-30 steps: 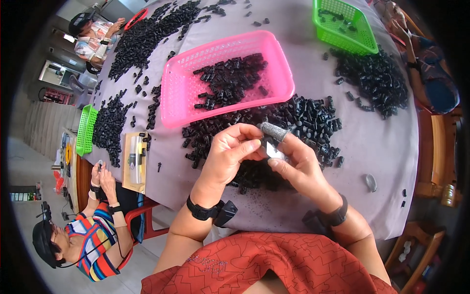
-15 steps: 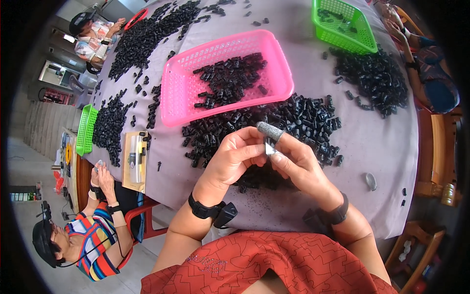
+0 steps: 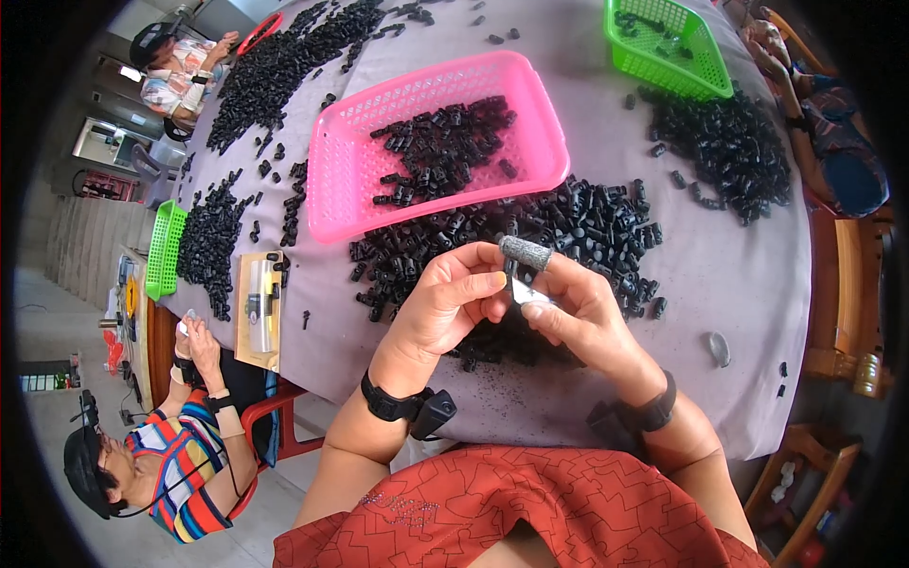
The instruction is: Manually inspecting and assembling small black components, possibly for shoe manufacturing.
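Over the near edge of a heap of small black plastic fittings (image 3: 606, 237), my two hands meet. My left hand (image 3: 437, 305) is closed, pinching a small black fitting (image 3: 510, 266) that is mostly hidden by the fingers. My right hand (image 3: 595, 317) pinches a flat, shiny metal blade (image 3: 524, 292) between thumb and fingers, close against the fitting. A grey knitted finger sleeve (image 3: 525, 252) covers my right index finger. Behind the heap stands a pink perforated basket (image 3: 552, 168) with more black fittings inside.
A green basket (image 3: 668, 83) stands far right beside another heap (image 3: 724, 156). At left are a second green basket (image 3: 167, 251) and a shallow box (image 3: 270, 350). A grey finger sleeve (image 3: 720, 349) lies to my right. Co-workers sit around the cloth-covered table (image 3: 682, 284).
My right fingers have tilted and opened slightly, so more of the blade shows. The finger sleeve now lies flatter across the fitting. My left hand has barely moved.
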Motion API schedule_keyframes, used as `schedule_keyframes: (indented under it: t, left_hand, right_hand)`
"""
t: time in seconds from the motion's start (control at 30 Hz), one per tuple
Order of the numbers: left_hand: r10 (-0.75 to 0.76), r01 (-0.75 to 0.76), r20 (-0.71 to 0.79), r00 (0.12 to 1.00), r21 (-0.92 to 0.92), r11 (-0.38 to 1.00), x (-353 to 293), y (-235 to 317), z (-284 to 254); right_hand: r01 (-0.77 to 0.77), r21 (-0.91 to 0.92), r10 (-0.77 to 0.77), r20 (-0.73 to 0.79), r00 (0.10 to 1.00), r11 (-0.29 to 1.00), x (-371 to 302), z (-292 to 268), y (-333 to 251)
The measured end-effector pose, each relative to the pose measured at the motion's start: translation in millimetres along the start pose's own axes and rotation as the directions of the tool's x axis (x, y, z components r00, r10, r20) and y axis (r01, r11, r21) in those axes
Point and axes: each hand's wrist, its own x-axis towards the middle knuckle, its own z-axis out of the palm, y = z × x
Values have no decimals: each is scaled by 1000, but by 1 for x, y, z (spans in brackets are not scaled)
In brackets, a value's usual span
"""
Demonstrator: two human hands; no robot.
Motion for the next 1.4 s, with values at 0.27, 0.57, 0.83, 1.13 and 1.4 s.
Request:
schedule_keyframes:
  t: [0.27, 0.57, 0.83, 1.13, 1.4]
  left_hand:
    - [-30, 30, 62, 998, 0, 1000, 0, 0, 1]
    - [-31, 30, 51, 998, 9, 999, 0, 1, -1]
    - [-71, 64, 86, 994, 81, 995, -1, 0, 3]
    - [59, -48, -55, 997, 196, 980, -4, 0, 12]
    - [204, -200, -1, 979, 177, 964, -5, 13, 1]
  right_hand:
    - [-52, 142, 44, 61, 997, 989, 2, -9, 3]
    - [12, 61, -14, 20, 1000, 998, 1, -1, 1]
    - [-8, 82, 7, 7, 1000, 997, 1, -3, 3]
    - [16, 64, -10, -84, 996, 998, 1, 2, 4]
    - [6, 116, 7, -118, 993, 993, 2, 0, 11]
